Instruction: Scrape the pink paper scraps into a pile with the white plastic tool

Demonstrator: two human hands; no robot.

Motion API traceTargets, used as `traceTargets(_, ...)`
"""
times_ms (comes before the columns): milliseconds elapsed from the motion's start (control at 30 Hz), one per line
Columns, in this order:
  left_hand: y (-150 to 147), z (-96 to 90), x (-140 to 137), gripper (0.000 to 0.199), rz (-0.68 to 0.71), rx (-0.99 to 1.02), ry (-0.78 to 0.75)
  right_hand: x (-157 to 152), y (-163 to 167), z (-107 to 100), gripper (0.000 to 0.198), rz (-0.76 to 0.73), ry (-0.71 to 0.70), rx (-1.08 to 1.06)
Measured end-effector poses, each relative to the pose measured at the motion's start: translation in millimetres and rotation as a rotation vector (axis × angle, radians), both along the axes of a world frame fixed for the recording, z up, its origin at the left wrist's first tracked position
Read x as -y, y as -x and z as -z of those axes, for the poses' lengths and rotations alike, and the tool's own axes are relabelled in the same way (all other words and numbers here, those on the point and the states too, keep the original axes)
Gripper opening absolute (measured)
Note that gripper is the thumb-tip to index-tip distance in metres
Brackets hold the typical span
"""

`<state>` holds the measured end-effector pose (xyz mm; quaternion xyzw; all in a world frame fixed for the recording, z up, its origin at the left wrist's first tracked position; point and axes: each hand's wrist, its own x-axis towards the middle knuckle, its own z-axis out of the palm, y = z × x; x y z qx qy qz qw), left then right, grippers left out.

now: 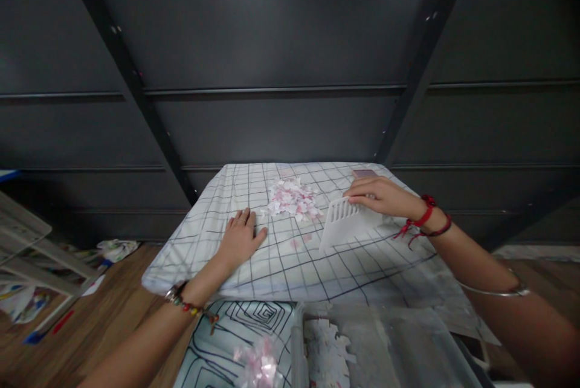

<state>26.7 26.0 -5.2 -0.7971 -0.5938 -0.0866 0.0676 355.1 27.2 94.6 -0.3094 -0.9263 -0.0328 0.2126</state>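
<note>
We see the paper scraps heaped mid-frame on the worktop, between our hands. Our left hand, nearer, lies palm down just left, fingers slightly spread; rightward, our right hand grips a white slotted plate, long axis roughly crosswise.

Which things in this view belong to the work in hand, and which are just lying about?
Apparently in use:
white slotted piece, in the right hand
scrap pile
checked cloth, under the left hand

Apparently lying about:
red item and crumpled white item on the floor
</note>
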Motion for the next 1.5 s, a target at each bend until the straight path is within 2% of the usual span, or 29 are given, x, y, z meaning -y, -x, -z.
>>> traceTargets(100, 0, -1.3, 1, 0.054, 0.001, 0.003, 0.008, -3, 13, -1, 0.027, 0.006, -0.095, -0.021)
traceTargets(333, -1, -3.2, 2, 0.052, 0.003, 0.016, 0.011, -8, 18, -7, 0.027, 0.088, -0.173, -0.099)
traceTargets(533, -1, -3.0, 1, 0.052, -0.005, 0.006, 0.023, -11, 39, 16, 0.025, 0.115, -0.313, -0.153)
traceTargets(733, -3, -5.5, 0, 0.056, -0.025, -0.019, 0.051, 6, 59, 34, 0.024, 0.099, -0.607, -0.07)
traceTargets(833, -4, -6.3, -1, 0.057, -0.035, -0.031, 0.069, 9, 60, 37, 0.024, 0.074, -0.689, -0.042)
traceTargets(1100, -3, -2.4, -2, 0.054, -0.03, -0.027, 0.041, 17, 56, 37, 0.022, 0.075, -0.74, -0.02)
traceTargets(1267, -4, -2.2, -1, 0.054, -0.027, -0.022, 0.04, 17, 59, 36, 0.021, 0.109, -0.77, -0.079)
traceTargets(1500, -3, -3.3, 0, 0.054, -0.028, -0.038, 0.044, 15, 61, 35, 0.016, 0.005, -0.752, -0.087)
